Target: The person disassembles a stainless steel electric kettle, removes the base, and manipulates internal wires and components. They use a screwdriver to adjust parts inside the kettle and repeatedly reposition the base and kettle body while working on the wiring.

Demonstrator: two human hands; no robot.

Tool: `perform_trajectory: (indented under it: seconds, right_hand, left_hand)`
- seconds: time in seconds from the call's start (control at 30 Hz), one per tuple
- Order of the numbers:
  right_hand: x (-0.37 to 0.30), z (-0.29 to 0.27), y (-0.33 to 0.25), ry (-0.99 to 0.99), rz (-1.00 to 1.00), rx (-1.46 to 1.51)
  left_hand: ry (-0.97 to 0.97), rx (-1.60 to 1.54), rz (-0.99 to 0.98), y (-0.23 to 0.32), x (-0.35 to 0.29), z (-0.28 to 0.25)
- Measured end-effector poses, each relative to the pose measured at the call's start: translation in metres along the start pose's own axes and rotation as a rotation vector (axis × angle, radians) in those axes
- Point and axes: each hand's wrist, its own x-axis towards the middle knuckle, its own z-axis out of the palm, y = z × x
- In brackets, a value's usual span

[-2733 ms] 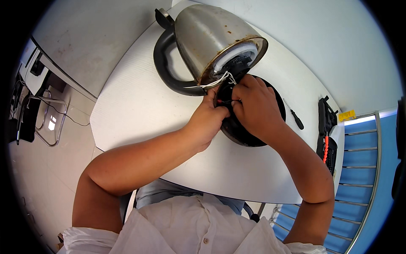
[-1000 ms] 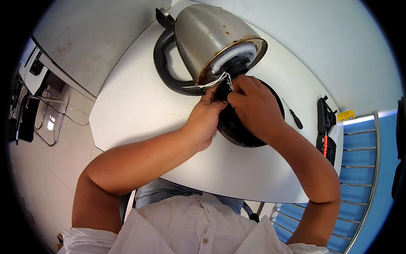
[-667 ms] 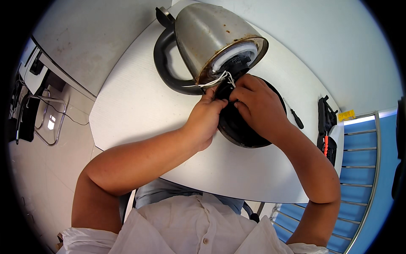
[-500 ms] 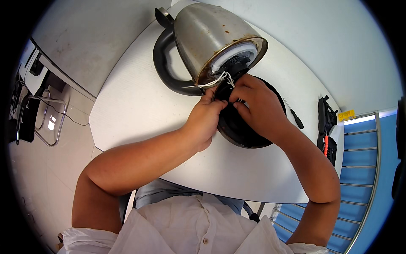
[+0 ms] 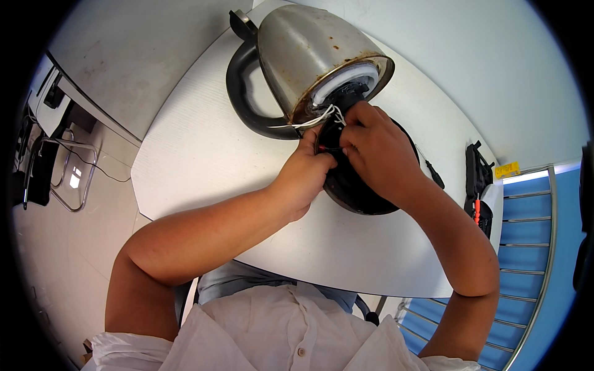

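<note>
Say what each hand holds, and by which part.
Left hand: black kettle base, by its left rim. Right hand: over the base; whether it pinches anything can't be told.

So this was a head-worn fisheye, the left one of a side-by-side pair, aimed down past the wearer's own shirt at the table. Pretty close in, with the left hand and right hand around mid-frame. Super wide too: straight edges bowed and the corners went black.
</note>
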Motion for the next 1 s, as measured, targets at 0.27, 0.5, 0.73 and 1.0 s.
perform_trajectory:
  seconds: [0.27, 0.5, 0.73, 1.0]
  right_hand:
    - [-0.0073, 0.0095, 0.0055, 0.121, -0.115, -0.111]
    - [-0.0056, 0.0054, 0.0021, 0.144, -0.157, -0.143]
    - [-0.0034, 0.0091, 0.0039, 0.205, -0.285, -0.247]
    - [-0.0010, 0.0094, 0.0003, 0.164, -0.283, -0.260]
  left_hand:
    - [-0.030, -0.046, 0.038, -0.0061, 0.0047, -0.0032]
    - [-0.032, -0.048, 0.034, -0.0057, 0.0051, -0.0032]
    - [-0.039, -0.040, 0.045, -0.0081, 0.0076, -0.0052]
    - [-0.041, -0.025, 0.047, -0.0082, 0.0080, -0.0059]
